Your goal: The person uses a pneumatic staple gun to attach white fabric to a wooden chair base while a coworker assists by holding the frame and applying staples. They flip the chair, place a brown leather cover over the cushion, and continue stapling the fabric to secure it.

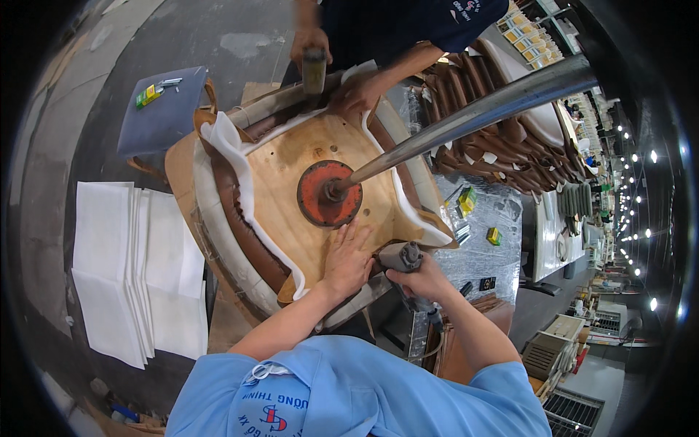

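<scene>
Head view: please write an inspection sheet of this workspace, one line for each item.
Surface: round tan plywood seat base pressed down by a red metal disc on a steel pole.
Job's things: brown leather cover and white foam lining folded over the plywood edge.
Clutter: small yellow and green boxes on a foil-covered bench; stack of white sheets at left.
Grippers: left hand flat on the plywood; right hand grips a grey staple gun. A co-worker's hand holds a second tool at the far edge.
Cables: hose hangs below the gun.
Surroundings: stacked brown seat covers, factory lamps.
</scene>
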{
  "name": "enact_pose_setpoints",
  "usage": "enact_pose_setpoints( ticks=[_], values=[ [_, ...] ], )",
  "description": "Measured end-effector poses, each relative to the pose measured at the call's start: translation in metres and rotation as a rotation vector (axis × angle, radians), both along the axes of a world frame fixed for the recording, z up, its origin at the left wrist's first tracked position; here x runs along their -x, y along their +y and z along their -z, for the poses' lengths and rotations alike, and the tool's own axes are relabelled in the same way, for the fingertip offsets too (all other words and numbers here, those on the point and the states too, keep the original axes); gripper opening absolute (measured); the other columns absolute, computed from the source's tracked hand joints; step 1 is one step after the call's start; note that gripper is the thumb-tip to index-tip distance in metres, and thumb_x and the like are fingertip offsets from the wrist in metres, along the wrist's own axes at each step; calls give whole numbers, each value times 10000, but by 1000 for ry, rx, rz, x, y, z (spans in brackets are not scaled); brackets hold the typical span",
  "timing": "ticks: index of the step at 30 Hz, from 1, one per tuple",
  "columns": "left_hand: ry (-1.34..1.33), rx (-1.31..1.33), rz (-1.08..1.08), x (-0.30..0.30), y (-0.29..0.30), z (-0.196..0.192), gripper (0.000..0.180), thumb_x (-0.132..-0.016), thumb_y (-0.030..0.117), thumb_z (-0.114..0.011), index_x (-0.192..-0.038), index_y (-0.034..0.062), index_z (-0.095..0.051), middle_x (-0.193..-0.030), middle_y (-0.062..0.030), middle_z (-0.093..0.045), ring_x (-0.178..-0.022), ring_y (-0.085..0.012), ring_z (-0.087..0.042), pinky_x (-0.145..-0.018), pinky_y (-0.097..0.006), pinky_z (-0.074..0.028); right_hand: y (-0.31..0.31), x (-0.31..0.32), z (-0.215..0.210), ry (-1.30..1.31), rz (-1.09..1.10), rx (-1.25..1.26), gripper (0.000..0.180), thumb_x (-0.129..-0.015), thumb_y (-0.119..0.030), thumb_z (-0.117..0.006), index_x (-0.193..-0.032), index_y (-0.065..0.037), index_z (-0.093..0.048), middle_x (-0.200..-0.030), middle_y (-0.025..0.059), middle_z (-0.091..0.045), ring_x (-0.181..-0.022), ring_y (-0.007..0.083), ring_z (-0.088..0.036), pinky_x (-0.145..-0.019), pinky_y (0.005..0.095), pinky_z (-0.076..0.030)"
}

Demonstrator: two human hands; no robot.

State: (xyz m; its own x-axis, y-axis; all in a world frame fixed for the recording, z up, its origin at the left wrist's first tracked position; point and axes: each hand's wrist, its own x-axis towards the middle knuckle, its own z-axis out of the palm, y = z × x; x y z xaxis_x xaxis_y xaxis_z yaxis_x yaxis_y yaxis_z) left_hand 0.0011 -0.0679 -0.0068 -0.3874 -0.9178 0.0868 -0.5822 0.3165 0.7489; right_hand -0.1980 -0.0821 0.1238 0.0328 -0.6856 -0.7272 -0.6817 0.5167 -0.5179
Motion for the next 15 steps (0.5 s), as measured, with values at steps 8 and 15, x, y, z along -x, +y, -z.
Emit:
enact_pose_setpoints(
  ticks=[8, 15],
  values=[
    [-15, 58, 24, -5, -1, 2, 180, -960, 219, -796, -1022, 57, -845, -1725, -148, -468, -1680, -435, -285, -1374, -589, -211, -2, -10, 1, 49, -16, 57, 438, -941, -245, -896, -1275, -14, -731, -843, 52, -757, -584, 137, -659, -558, 337, -551],
    [-75, -57, 93, -15, 5, 0, 232, -995, 307, -793, -1074, 93, -839, -1761, -127, -424, -1717, -411, -195, -1391, -573, -158, 11, -3, -12, -14, 43, -19, 378, -957, -218, -877, -1250, -22, -740, -828, 39, -740, -587, 129, -654, -556, 333, -544]
  ],
)
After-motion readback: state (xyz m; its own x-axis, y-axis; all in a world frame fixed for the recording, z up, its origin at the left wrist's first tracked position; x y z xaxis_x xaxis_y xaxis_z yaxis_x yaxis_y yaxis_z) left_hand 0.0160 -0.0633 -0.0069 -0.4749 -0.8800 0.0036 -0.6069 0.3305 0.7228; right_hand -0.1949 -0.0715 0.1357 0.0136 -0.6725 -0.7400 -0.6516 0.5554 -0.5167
